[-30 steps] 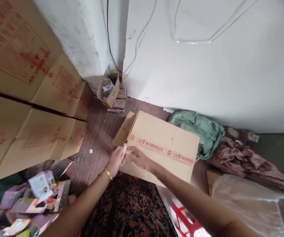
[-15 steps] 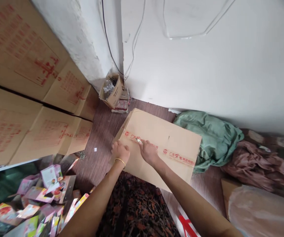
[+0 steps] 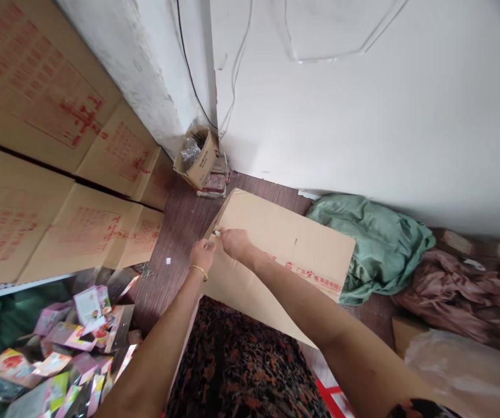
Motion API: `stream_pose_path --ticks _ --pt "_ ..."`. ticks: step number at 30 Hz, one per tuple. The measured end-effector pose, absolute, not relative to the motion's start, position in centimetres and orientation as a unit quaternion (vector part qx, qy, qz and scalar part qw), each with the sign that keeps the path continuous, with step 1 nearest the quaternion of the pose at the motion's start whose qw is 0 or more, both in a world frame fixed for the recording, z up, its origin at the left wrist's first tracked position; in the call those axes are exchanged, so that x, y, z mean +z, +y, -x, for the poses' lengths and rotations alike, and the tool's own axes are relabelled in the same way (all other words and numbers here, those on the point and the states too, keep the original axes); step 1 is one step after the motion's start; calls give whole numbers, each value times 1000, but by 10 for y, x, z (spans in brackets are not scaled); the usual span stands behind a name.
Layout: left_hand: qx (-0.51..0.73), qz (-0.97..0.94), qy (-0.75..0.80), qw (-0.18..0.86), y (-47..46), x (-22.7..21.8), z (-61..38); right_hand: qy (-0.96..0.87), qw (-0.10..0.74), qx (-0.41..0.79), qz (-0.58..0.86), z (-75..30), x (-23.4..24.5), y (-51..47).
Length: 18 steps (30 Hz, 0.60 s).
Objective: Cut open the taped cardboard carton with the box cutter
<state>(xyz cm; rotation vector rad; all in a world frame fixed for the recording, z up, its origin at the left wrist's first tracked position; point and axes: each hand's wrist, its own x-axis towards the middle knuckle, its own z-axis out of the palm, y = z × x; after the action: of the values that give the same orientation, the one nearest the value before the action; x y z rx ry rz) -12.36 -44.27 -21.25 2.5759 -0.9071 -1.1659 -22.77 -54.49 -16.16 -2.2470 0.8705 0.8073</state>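
Note:
A closed cardboard box (image 3: 289, 244) with red print lies on the floor in front of me. My right hand (image 3: 234, 242) is closed on a small light-coloured tool, its tip at the box's left top corner. My left hand (image 3: 202, 254) is closed against the box's left edge just beside it, a gold bangle on the wrist. What the left fingers hold, if anything, is hidden.
Large printed cartons (image 3: 45, 174) stack along the left. Colourful packets (image 3: 67, 354) lie in a heap at lower left. A small open carton (image 3: 198, 159) stands in the wall corner. Green cloth (image 3: 376, 244) and brown cloth (image 3: 450, 296) lie to the right, with a plastic-wrapped bundle (image 3: 463, 366).
My right hand has slid with the tool from the printed tape strip leftward to the box's left corner. My left hand shifted slightly up the left edge.

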Motion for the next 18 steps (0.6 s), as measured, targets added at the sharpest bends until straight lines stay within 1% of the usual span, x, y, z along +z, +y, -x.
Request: stream_pose_path --ticks 3,6,12,15,18 --pt "-395 -864 -290 115 -442 -210 126 305 288 307 854 227 -158 -546" --pt "-409 -857 -278 144 -441 -206 127 300 276 323 854 249 -149 -544" --pt "-463 -827 -205 245 -442 -198 121 332 238 382 829 375 -130 -539" --pt "-504 -811 -182 235 -451 -189 115 340 218 422 812 440 -130 -535" --pt "-506 -799 -249 207 -472 -183 109 354 204 442 799 488 -134 -532"
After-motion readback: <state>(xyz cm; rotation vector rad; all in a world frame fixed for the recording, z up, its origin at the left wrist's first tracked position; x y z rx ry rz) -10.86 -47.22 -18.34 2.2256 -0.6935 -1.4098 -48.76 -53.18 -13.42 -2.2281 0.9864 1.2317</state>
